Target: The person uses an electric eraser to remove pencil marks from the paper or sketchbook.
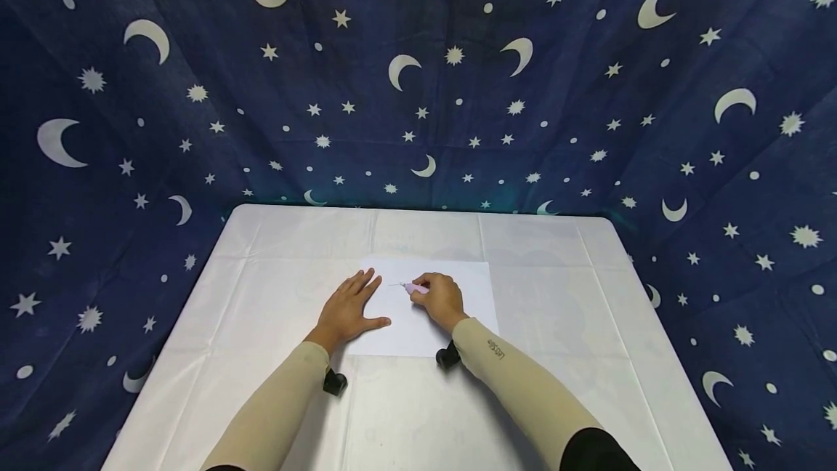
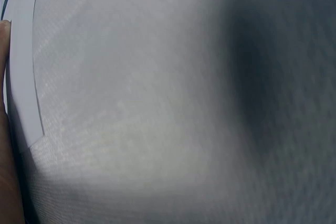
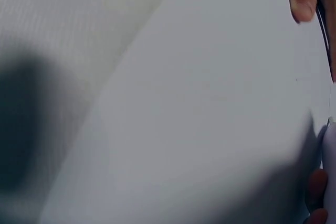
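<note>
A sheet of white paper lies on the table, and a short thin line is marked near its top. My left hand rests on the paper's left edge, fingers straight and thumb spread. Over the upper middle of the sheet, my right hand pinches a pale purple pen, its tip at the line's right end. The right wrist view catches the pen at its right edge and the left thumb above. Only a sliver of the left hand shows in the left wrist view.
A white creased cloth covers the table. Behind and at both sides hangs a dark blue curtain with moons and stars. Black wrist cameras sit under both beige sleeves.
</note>
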Action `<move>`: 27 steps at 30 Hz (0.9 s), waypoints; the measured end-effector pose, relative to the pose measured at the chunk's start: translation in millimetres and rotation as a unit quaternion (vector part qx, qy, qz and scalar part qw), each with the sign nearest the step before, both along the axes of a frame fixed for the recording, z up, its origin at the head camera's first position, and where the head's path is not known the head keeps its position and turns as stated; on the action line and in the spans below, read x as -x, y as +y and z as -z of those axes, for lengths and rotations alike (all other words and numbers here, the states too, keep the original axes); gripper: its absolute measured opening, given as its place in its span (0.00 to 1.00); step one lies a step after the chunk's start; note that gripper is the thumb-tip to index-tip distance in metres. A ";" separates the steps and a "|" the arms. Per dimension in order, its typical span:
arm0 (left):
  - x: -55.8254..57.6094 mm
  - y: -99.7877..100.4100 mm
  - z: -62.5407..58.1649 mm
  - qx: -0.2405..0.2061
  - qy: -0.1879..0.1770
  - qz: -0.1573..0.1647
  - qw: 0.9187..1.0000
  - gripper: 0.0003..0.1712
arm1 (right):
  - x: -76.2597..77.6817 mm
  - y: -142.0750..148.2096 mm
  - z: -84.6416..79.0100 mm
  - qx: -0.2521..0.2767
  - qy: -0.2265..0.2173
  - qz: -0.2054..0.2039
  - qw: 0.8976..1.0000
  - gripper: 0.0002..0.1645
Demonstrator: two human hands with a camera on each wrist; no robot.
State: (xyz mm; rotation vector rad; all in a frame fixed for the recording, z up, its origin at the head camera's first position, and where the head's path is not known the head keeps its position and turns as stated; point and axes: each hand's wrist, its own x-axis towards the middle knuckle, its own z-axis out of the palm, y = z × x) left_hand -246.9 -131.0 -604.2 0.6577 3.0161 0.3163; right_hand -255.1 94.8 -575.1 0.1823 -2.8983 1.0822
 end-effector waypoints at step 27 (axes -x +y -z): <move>1.0 -1.7 2.4 0.008 0.001 0.003 1.000 0.57 | 2.5 -2.8 -5.1 -0.025 -0.013 0.011 1.000 0.12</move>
